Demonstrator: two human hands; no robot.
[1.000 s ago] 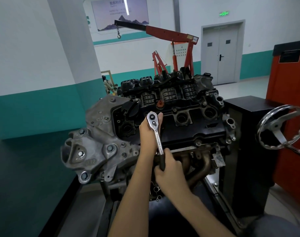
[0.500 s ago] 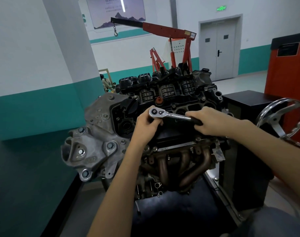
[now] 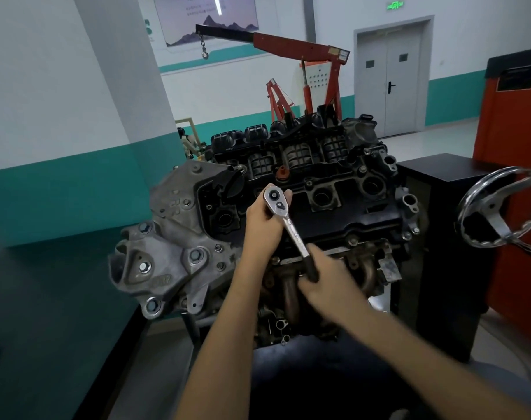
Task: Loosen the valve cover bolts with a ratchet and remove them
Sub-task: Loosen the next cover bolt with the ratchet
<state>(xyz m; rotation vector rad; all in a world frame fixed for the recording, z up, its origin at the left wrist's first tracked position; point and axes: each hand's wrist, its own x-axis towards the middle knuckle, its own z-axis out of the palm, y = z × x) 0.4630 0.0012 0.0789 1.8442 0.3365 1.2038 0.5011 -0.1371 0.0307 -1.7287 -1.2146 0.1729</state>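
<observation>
An engine stands on a stand in front of me, its black valve cover (image 3: 333,219) on top. A chrome ratchet (image 3: 288,227) sits head-down on the cover's near left part; the bolt under it is hidden. My left hand (image 3: 262,222) grips the ratchet head, fingers curled round it from behind. My right hand (image 3: 324,277) grips the black handle end, which points down and to the right toward me. A small bolt (image 3: 353,240) shows on the cover's front edge.
A grey aluminium bracket (image 3: 173,237) juts out at the engine's left. Rusty exhaust pipes (image 3: 291,292) lie under my hands. A black cabinet (image 3: 446,237) and a chrome handwheel (image 3: 500,207) stand right; a red engine crane (image 3: 303,56) is behind.
The handle swung from pointing at me out to the right, then back down toward me. My right hand moved with it; my left hand stayed on the ratchet head.
</observation>
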